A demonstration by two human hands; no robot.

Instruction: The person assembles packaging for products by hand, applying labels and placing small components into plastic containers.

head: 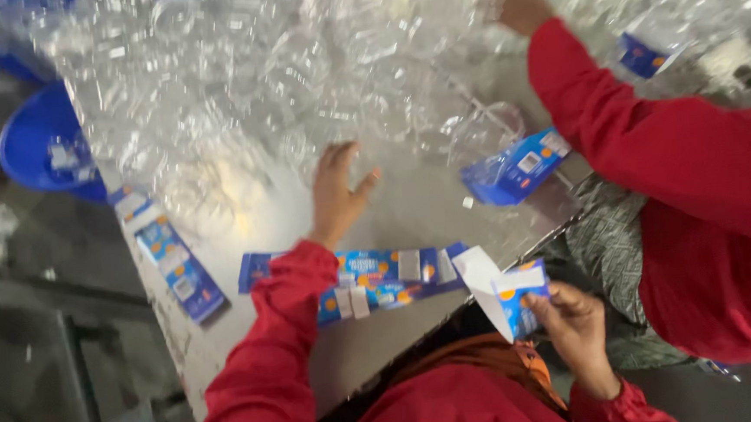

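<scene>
My left hand is stretched out over the metal table, fingers spread, holding nothing, just short of a heap of clear plastic bottles. My right hand is near my chest and grips a blue and white bottle label that is partly folded. Flat blue labels lie in a strip on the table under my left forearm. Both my sleeves are red.
Another person in a red sleeve reaches into the bottle heap from the right, their hand at the top. A loose blue label lies near them, more labels at the table's left edge. A blue bowl sits left.
</scene>
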